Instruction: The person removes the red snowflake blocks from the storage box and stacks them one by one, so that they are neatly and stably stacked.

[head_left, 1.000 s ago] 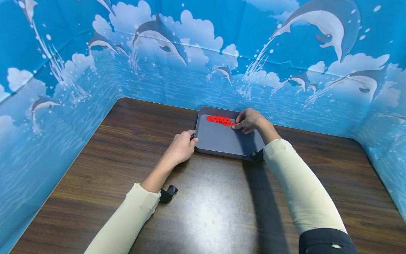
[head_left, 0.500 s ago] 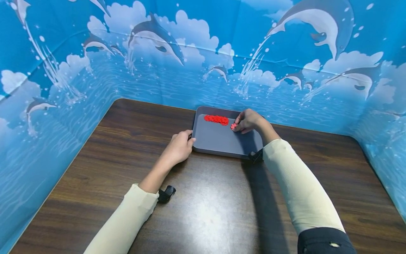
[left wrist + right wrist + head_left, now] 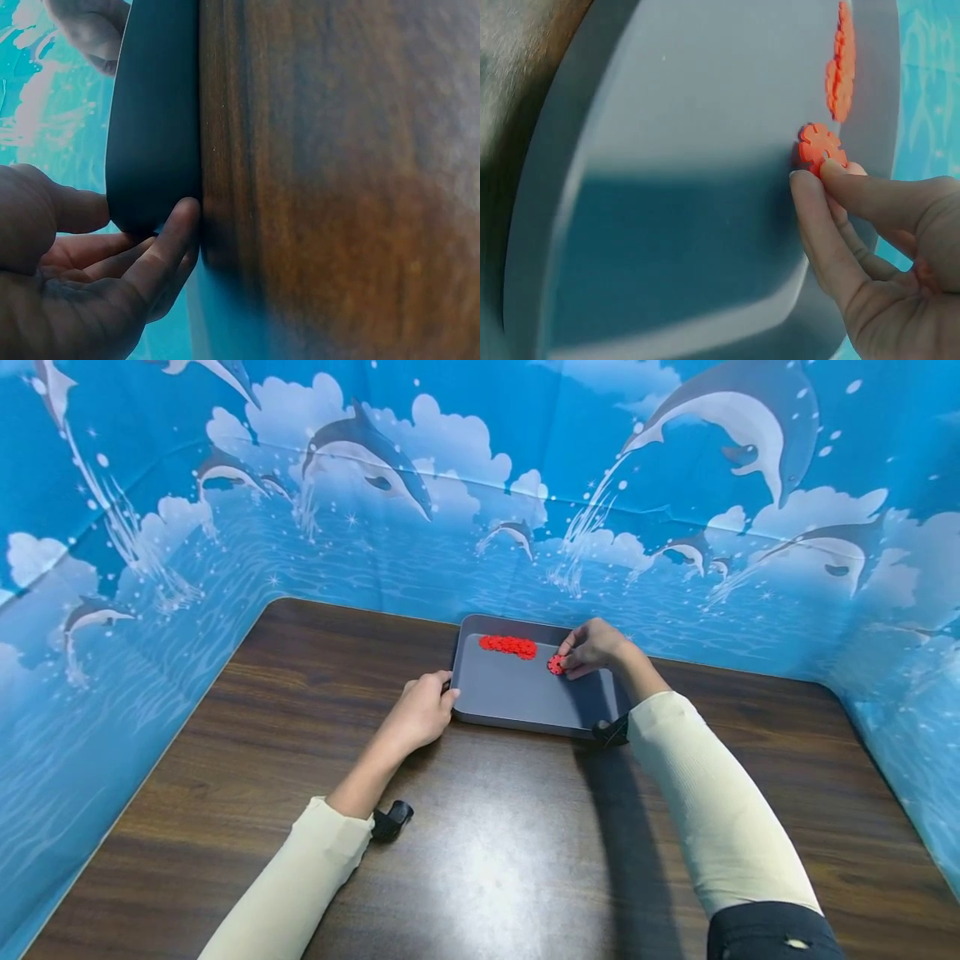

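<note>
In the head view my right hand (image 3: 596,647) is over the right part of a grey tray (image 3: 502,693). It pinches a red snowflake disc (image 3: 556,665) between thumb and fingers. The right wrist view shows this notched, flower-shaped disc (image 3: 819,144) tilted, its face turned partly to the camera. A row of overlapping red snowflake discs (image 3: 507,647) lies near the tray's back wall, left of the pinched one. My left hand (image 3: 423,710) grips the tray's left edge. In the left wrist view its thumb touches the rim and the fingers hold the outer wall (image 3: 154,127) near a corner.
The tray rests on a dark wood-grain table (image 3: 300,710), near its back edge. Behind and at both sides hangs a blue cloth (image 3: 420,560) printed with dolphins and clouds. Black wrist cameras (image 3: 392,821) sit on both forearms.
My right hand has drawn the pinched snowflake disc rightward, away from the row's end, and its face has turned toward the head camera. My left hand stays on the tray's edge.
</note>
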Demonstrator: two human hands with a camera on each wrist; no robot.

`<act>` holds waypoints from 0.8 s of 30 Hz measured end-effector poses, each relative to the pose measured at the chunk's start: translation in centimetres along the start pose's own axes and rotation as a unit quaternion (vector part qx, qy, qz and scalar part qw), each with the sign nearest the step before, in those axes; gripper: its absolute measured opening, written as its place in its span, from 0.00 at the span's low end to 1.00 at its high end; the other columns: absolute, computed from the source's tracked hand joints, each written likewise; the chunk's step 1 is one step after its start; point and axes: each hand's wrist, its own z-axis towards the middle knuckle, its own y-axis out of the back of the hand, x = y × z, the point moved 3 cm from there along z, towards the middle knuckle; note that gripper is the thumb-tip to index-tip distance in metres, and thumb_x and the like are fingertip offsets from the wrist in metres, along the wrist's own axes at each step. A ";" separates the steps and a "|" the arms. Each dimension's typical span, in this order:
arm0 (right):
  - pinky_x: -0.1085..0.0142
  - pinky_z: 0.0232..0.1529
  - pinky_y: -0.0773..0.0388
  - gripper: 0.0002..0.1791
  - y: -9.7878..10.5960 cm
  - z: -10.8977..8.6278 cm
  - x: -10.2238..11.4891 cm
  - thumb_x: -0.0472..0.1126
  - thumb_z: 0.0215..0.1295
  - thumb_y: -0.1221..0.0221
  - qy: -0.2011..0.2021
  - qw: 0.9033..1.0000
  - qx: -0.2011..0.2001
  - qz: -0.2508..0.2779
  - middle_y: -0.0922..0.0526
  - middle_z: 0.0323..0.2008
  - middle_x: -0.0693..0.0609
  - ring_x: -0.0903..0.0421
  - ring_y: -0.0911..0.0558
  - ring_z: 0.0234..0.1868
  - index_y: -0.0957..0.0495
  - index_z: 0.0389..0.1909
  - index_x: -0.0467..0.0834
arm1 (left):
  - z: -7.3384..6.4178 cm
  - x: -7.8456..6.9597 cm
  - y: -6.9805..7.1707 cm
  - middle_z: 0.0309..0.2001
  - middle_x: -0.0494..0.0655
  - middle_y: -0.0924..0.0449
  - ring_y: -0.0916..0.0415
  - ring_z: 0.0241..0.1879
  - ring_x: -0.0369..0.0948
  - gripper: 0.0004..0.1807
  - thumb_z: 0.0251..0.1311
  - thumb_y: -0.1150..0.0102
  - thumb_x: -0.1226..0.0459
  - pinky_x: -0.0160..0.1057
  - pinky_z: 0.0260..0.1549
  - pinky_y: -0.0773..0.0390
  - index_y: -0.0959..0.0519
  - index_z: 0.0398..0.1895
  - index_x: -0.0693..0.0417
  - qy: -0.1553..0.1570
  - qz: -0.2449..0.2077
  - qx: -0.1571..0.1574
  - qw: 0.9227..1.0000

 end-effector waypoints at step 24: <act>0.54 0.54 0.11 0.15 8.4 -4.7 -4.1 0.30 0.77 0.38 -0.019 0.999 -0.012 -0.047 0.08 0.37 0.47 0.57 0.08 0.36 0.20 0.59 0.28 | 0.1 0.1 0.0 0.77 0.69 0.32 0.26 0.72 0.58 0.29 0.88 0.57 0.62 0.56 0.62 0.22 0.40 0.83 0.69 0.009 0.001 0.011 1.000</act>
